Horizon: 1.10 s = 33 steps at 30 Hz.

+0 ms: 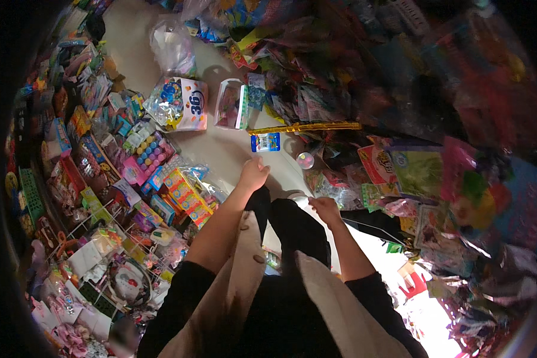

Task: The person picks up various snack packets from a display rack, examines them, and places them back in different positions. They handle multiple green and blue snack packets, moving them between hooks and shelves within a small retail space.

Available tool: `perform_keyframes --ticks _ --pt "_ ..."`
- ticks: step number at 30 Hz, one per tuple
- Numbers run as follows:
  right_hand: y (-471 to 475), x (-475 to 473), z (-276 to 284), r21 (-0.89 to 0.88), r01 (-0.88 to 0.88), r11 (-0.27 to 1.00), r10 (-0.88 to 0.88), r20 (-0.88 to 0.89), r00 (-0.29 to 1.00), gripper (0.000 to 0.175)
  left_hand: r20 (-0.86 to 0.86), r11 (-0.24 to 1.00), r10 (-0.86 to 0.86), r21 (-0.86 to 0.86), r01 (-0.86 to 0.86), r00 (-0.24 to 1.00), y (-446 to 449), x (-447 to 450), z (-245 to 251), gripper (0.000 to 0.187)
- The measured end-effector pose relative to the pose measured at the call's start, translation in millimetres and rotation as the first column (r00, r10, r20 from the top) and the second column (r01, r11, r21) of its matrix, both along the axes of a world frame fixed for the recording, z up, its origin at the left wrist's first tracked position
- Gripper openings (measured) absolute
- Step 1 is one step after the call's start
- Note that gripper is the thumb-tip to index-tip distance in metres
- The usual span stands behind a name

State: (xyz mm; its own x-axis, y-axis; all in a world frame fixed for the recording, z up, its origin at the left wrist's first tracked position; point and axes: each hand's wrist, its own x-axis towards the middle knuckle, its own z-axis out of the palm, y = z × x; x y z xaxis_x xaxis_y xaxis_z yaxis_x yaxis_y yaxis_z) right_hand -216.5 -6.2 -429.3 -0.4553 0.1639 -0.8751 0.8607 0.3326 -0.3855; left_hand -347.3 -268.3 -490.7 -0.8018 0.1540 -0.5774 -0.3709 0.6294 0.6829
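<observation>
My left hand hangs with curled fingers over the pale floor, just below a small blue packet that bears writing. Nothing shows in that hand, but the inside of its grasp is hidden. To the right, my right hand has its fingers bent and the fingertips close together. They are beside a whitish object near my knee, and whether they touch it is unclear. A small round clear container with coloured contents lies between the hands and the hanging goods.
Crowded shelves of packaged goods rise at left. Dark hanging packets crowd the right. Ahead on the floor stand a printed bag, an open-topped box and a clear plastic bag. A gold strip crosses above the packet.
</observation>
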Motion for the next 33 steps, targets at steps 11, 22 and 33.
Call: perform_keyframes --ticks 11,22,33 --pt "-30.3 -126.8 -172.7 0.050 -0.054 0.997 0.072 -0.516 0.854 0.025 -0.410 0.983 0.181 0.064 -0.170 0.894 36.4 -138.4 -199.9 0.021" --pt "-54.7 -129.9 -282.4 -0.006 -0.085 0.996 0.063 -0.616 0.785 0.029 -0.074 0.991 0.005 -0.129 -0.015 0.997 68.3 -265.1 -279.7 0.021" --pt "-65.2 -163.3 -241.8 -0.008 0.045 0.999 -0.034 -0.786 0.617 0.022 -0.520 0.946 -0.107 0.208 0.247 0.847 36.5 -266.0 -127.7 0.022"
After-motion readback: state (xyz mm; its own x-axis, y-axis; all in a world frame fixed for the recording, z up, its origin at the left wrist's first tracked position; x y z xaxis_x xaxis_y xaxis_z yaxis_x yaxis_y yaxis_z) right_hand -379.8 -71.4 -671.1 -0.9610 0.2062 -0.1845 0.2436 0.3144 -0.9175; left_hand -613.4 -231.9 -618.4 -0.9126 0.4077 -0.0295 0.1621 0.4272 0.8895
